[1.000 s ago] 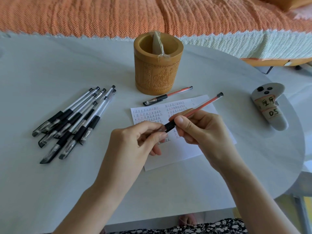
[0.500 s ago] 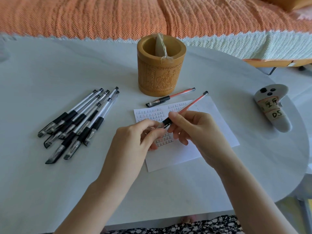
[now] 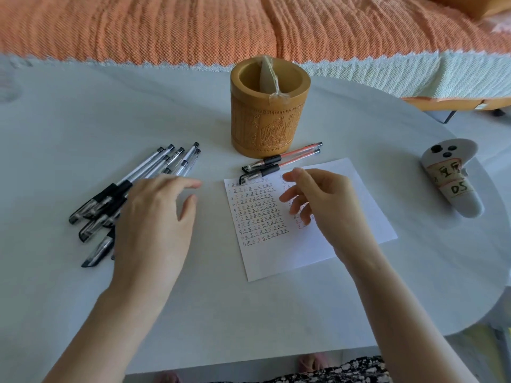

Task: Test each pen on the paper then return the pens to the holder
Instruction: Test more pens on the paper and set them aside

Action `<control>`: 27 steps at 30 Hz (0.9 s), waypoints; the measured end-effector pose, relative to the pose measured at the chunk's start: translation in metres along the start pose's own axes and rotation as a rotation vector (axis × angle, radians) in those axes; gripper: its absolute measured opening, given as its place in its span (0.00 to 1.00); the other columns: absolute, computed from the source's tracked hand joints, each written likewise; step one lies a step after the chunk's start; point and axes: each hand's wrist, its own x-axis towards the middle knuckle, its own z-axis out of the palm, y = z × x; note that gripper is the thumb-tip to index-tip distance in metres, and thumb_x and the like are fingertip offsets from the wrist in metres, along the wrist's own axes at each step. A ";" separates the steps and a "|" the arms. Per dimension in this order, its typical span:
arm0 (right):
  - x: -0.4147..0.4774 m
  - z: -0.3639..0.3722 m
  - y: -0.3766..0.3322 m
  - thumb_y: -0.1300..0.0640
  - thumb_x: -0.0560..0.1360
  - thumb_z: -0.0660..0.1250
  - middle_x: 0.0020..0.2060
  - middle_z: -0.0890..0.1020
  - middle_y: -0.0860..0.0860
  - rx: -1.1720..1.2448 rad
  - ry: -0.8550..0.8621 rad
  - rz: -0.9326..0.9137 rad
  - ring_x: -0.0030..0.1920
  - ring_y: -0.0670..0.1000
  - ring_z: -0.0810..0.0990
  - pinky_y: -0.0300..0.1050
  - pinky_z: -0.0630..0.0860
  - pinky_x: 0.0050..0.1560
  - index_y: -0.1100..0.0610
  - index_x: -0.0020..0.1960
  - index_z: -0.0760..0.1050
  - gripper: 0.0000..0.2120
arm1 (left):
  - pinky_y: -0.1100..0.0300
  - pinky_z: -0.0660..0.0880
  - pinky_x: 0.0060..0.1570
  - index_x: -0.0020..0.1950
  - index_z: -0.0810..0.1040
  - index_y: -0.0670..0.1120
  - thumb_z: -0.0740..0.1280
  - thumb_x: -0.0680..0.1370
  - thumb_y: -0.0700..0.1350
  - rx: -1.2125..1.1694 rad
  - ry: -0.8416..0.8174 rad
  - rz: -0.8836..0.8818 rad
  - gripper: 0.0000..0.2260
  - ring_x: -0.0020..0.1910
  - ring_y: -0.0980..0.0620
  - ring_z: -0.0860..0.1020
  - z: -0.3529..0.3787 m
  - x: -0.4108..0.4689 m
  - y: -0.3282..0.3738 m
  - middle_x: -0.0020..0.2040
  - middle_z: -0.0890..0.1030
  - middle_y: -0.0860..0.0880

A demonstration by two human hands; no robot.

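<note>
Red pens, two side by side, lie on the table between the holder and the top edge of the paper. The black pens at left are half hidden under the left hand, so their count is unclear. The red pen gripped a second ago has joined its twin. Both hands hover empty with fingers loosely spread, and the right hand masks some of the writing. A labelled controller lies at far right.

Two red pens between holder, paper
</note>
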 end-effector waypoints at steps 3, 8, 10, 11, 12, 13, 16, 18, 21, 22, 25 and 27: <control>-0.003 0.002 0.001 0.57 0.79 0.62 0.30 0.83 0.49 -0.043 -0.057 -0.024 0.26 0.46 0.75 0.38 0.69 0.25 0.57 0.46 0.80 0.10 | 0.53 0.67 0.52 0.53 0.80 0.45 0.66 0.74 0.35 0.059 0.029 -0.035 0.10 0.53 0.41 0.72 -0.003 0.004 -0.009 0.52 0.79 0.46; -0.002 -0.001 0.002 0.60 0.79 0.61 0.31 0.83 0.50 -0.047 -0.043 -0.048 0.27 0.47 0.75 0.38 0.69 0.26 0.58 0.47 0.81 0.10 | 0.53 0.66 0.48 0.52 0.77 0.44 0.67 0.74 0.36 0.064 0.012 -0.094 0.08 0.51 0.40 0.73 -0.005 0.007 -0.018 0.49 0.79 0.44; -0.002 -0.002 0.002 0.60 0.79 0.61 0.31 0.83 0.50 -0.048 -0.040 -0.051 0.27 0.47 0.75 0.37 0.68 0.26 0.58 0.46 0.81 0.10 | 0.52 0.66 0.47 0.51 0.77 0.43 0.68 0.74 0.37 0.043 0.023 -0.109 0.07 0.50 0.41 0.73 -0.005 0.007 -0.018 0.47 0.79 0.45; -0.003 -0.002 0.003 0.60 0.79 0.61 0.31 0.83 0.50 -0.052 -0.041 -0.051 0.26 0.47 0.75 0.37 0.69 0.26 0.58 0.46 0.81 0.10 | 0.52 0.67 0.47 0.51 0.76 0.43 0.69 0.74 0.37 0.027 0.028 -0.120 0.07 0.50 0.41 0.73 -0.005 0.008 -0.018 0.46 0.79 0.46; -0.003 -0.002 0.003 0.60 0.79 0.61 0.31 0.83 0.50 -0.058 -0.041 -0.051 0.26 0.47 0.75 0.36 0.69 0.26 0.58 0.46 0.81 0.10 | 0.50 0.69 0.47 0.50 0.76 0.44 0.69 0.73 0.37 0.005 0.033 -0.128 0.08 0.50 0.42 0.74 -0.005 0.008 -0.018 0.46 0.79 0.46; -0.003 -0.002 0.003 0.60 0.79 0.61 0.31 0.83 0.50 -0.062 -0.042 -0.052 0.26 0.46 0.75 0.36 0.69 0.26 0.58 0.46 0.81 0.10 | 0.49 0.71 0.48 0.50 0.75 0.44 0.70 0.73 0.37 -0.021 0.040 -0.133 0.08 0.49 0.42 0.75 -0.005 0.009 -0.018 0.46 0.79 0.47; -0.003 -0.003 0.004 0.60 0.79 0.61 0.30 0.83 0.50 -0.065 -0.044 -0.055 0.27 0.47 0.75 0.36 0.69 0.27 0.58 0.46 0.81 0.10 | 0.52 0.73 0.46 0.48 0.75 0.46 0.70 0.72 0.37 -0.071 0.047 -0.150 0.08 0.46 0.46 0.77 -0.005 0.009 -0.018 0.46 0.80 0.49; -0.003 -0.003 0.004 0.60 0.78 0.61 0.30 0.83 0.49 -0.063 -0.044 -0.057 0.27 0.47 0.75 0.36 0.68 0.27 0.57 0.46 0.81 0.10 | 0.51 0.73 0.46 0.48 0.75 0.47 0.70 0.72 0.38 -0.071 0.054 -0.155 0.08 0.46 0.47 0.77 -0.004 0.008 -0.017 0.46 0.79 0.50; -0.004 -0.002 0.004 0.61 0.78 0.61 0.30 0.83 0.50 -0.059 -0.047 -0.055 0.26 0.47 0.75 0.36 0.68 0.26 0.58 0.46 0.81 0.10 | 0.49 0.74 0.47 0.49 0.76 0.48 0.70 0.73 0.42 -0.044 0.048 -0.155 0.07 0.46 0.45 0.76 -0.002 0.009 -0.018 0.45 0.78 0.51; -0.004 -0.002 0.004 0.61 0.78 0.61 0.30 0.82 0.50 -0.053 -0.049 -0.054 0.26 0.47 0.75 0.36 0.68 0.26 0.58 0.46 0.81 0.10 | 0.48 0.74 0.47 0.49 0.77 0.48 0.70 0.73 0.43 -0.032 0.035 -0.152 0.06 0.46 0.44 0.76 -0.001 0.009 -0.019 0.45 0.78 0.50; -0.004 -0.003 0.004 0.61 0.78 0.61 0.30 0.82 0.50 -0.049 -0.053 -0.052 0.26 0.47 0.75 0.35 0.68 0.26 0.58 0.46 0.81 0.10 | 0.47 0.73 0.48 0.49 0.78 0.48 0.69 0.74 0.45 -0.007 0.009 -0.135 0.05 0.47 0.41 0.76 0.001 0.010 -0.020 0.45 0.77 0.48; -0.004 -0.003 0.004 0.61 0.78 0.61 0.30 0.82 0.49 -0.046 -0.054 -0.052 0.26 0.47 0.75 0.35 0.68 0.26 0.58 0.45 0.81 0.10 | 0.46 0.74 0.47 0.48 0.78 0.48 0.69 0.74 0.45 -0.001 0.018 -0.125 0.04 0.46 0.41 0.76 0.000 0.010 -0.018 0.44 0.77 0.48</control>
